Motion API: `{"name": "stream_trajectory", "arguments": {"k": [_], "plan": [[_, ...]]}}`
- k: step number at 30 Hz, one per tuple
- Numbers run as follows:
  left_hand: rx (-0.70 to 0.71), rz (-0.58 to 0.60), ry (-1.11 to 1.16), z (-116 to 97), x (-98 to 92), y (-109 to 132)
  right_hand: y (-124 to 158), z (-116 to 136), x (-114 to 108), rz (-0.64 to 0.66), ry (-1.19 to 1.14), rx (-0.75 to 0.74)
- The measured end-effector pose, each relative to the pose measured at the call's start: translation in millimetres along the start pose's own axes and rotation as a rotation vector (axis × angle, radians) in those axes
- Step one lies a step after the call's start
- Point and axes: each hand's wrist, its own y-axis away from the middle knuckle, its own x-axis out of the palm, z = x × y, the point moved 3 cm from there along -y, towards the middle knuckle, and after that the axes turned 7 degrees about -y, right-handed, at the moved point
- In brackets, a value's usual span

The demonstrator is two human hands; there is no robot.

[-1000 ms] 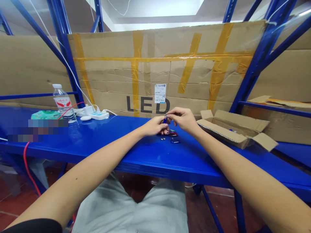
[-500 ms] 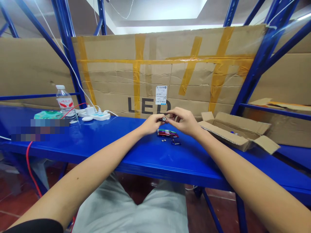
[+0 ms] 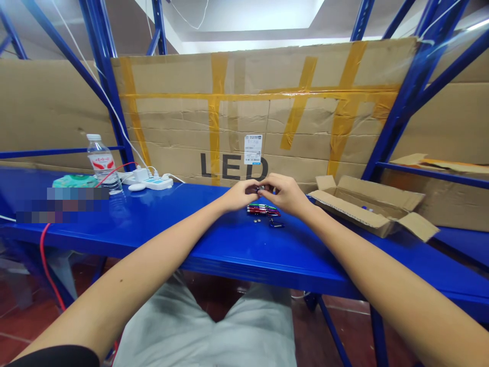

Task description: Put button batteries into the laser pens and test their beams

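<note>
My left hand [image 3: 240, 195] is closed around a small dark cylindrical piece [image 3: 259, 189], mostly hidden by the fingers. The fingertips of my right hand [image 3: 283, 192] pinch at the same piece's end, touching my left fingertips. Just below the hands, several slim metallic pens or tubes [image 3: 263, 210], red and green, lie side by side on the blue table. Two tiny silver discs [image 3: 257, 220] rest in front of them. To the right of the discs lies a small dark blue piece with a metal part [image 3: 276, 224].
An open cardboard box [image 3: 376, 204] stands at the right with small blue items inside. At the left are a water bottle [image 3: 103, 163], a green packet [image 3: 75, 181] and a white power strip [image 3: 155, 182] with cables. A large cardboard panel [image 3: 175, 122] stands behind the blue table [image 3: 153, 224].
My right hand's fingers have curled in and moved slightly left and down, closing over the piece's end. My left hand has hardly moved.
</note>
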Motion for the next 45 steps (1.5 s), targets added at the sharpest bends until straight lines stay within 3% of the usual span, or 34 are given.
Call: {"name": "stream_trajectory", "arguments": {"k": [5, 13, 15, 17, 21, 26, 31, 35, 41, 45], "plan": [[-0.202, -0.003, 0.332, 0.3, 2.5, -0.2, 0.7, -2.4, 2.4, 0.008, -0.024, 0.055], [-0.273, -0.074, 0.254, 5.4, 1.6, -2.4, 1.8, -7.4, 6.9, 0.072, -0.112, 0.191], [-0.278, -0.09, 0.204, 7.9, -2.7, -3.0, 2.4, -9.4, 4.7, 0.146, -0.093, 0.252], [-0.273, -0.106, 0.166, 9.5, -7.9, -3.3, 4.1, -8.7, 5.8, 0.3, -0.069, 0.273], [-0.28, -0.135, 0.135, 11.2, -15.6, -3.3, 9.0, -1.9, 17.4, 0.557, -0.115, 0.215], [-0.271, -0.121, 0.099, 14.7, -14.9, -3.4, 12.0, 0.6, 35.6, 0.649, -0.089, 0.167], [-0.248, -0.072, 0.083, 19.0, -14.0, -3.0, 13.8, 0.8, 39.3, 0.665, -0.11, 0.267], [-0.225, -0.014, 0.042, 20.3, -16.4, -1.4, 11.2, -1.1, 27.5, 0.581, -0.204, 0.363], [-0.191, 0.063, -0.02, 15.9, -14.7, 2.5, 1.0, -14.5, -1.7, 0.12, -0.198, 0.341], [-0.181, 0.135, -0.021, 12.7, -10.1, 4.2, 1.1, -17.0, 0.5, 0.08, -0.261, 0.301]]}}
